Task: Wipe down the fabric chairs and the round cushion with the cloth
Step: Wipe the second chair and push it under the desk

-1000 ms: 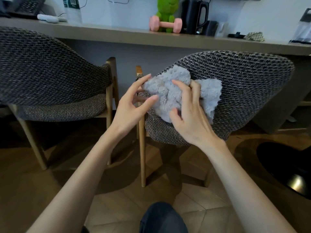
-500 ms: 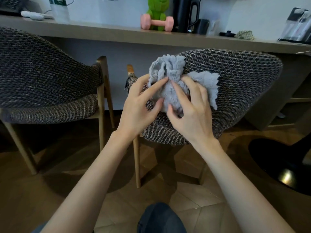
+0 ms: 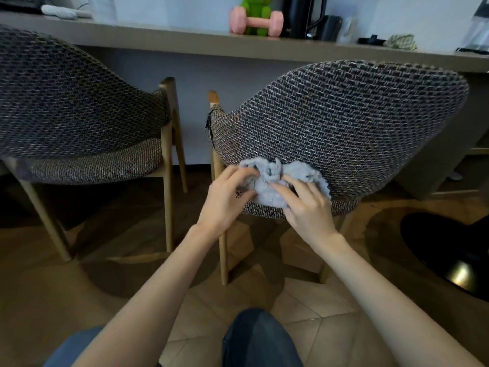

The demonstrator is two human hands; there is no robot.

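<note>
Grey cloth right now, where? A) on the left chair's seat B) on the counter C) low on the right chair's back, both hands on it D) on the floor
C: the grey cloth is bunched against the lower back of the right chair, with the left hand and right hand both gripping it.

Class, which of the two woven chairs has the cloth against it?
The right chair: the left hand and right hand grip the grey cloth against its lower back. The left chair stands apart, with no cloth or hand on it.
</note>
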